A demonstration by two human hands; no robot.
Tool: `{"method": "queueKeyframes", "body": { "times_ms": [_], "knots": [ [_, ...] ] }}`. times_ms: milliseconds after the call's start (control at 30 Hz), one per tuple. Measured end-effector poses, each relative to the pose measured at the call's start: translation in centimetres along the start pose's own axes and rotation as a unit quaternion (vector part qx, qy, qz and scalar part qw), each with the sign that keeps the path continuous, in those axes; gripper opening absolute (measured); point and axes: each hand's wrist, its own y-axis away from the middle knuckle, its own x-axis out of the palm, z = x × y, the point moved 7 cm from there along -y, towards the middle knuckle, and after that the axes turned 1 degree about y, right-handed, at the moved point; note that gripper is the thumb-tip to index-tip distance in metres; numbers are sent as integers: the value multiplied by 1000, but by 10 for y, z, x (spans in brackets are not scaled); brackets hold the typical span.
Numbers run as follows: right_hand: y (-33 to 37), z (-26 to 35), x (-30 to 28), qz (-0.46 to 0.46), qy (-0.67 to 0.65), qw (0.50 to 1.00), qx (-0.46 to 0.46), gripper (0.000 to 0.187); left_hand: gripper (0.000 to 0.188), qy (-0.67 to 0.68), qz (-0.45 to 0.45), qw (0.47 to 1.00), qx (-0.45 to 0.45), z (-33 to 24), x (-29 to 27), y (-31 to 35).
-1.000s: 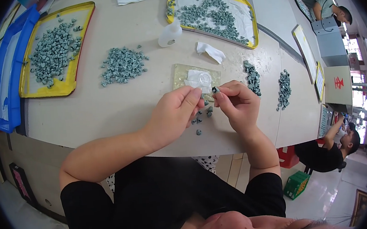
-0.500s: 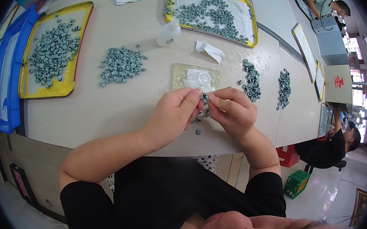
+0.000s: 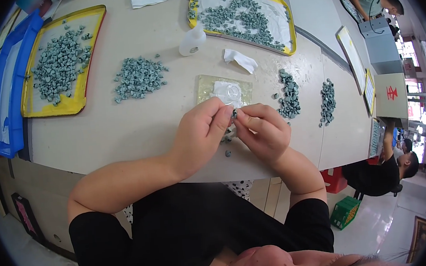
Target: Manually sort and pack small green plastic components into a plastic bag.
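Bead [image 3: 234,114] pinched between fingers of left hand [image 3: 204,131] and right hand [image 3: 263,128], both closed on it. Judging progress: two small rows [image 3: 288,95] laid out on surface [image 3: 136,124]; pile [image 3: 137,78] and trays [image 3: 88,14] still full.

Left hand [image 3: 200,131] and right hand [image 3: 263,128] pinch one small grey-green piece [image 3: 234,114] together (fingertips touching) above the table [image 3: 136,124], near its edge.

table [image 3: 136,124]: smooth matt laminate | trays [image 3: 76,107]: glossy yellow plastic | pieces [image 3: 137,79]: matt grey-green (stone-like)
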Motion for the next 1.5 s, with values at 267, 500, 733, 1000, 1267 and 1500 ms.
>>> {"method": "queueKeyframes", "body": {
  "times_ms": [267, 500, 733, 1000, 1267, 1500],
  "knots": [
    [1, -6, -3, 1, -10, 999, 50, 21, 25, -55, -27, 994, 87, -12, 2, 5],
    [-2, -7, -5, -1, 12, 999, 51, 25, 26, 5, -1, 1000, 14, -5, 5, 3],
    [1, -9, -2, -8, 7, 999, 51, 30, 24, 124, 32, 990, -67, 4, 7, 4],
    [2, -9, -3, 5, -1, 999, 51, 26, 24, 132, 34, 988, -70, 4, 8, 4],
    [-1, 1, -3, 10, 19, 1000, -3, 28, 23, 141, 32, 986, -80, 7, 10, 3],
    [0, 3, -1, 14, 17, 1000, -14, 26, 22, 34, -1, 999, -12, 3, 4, 2]
  ]
}}
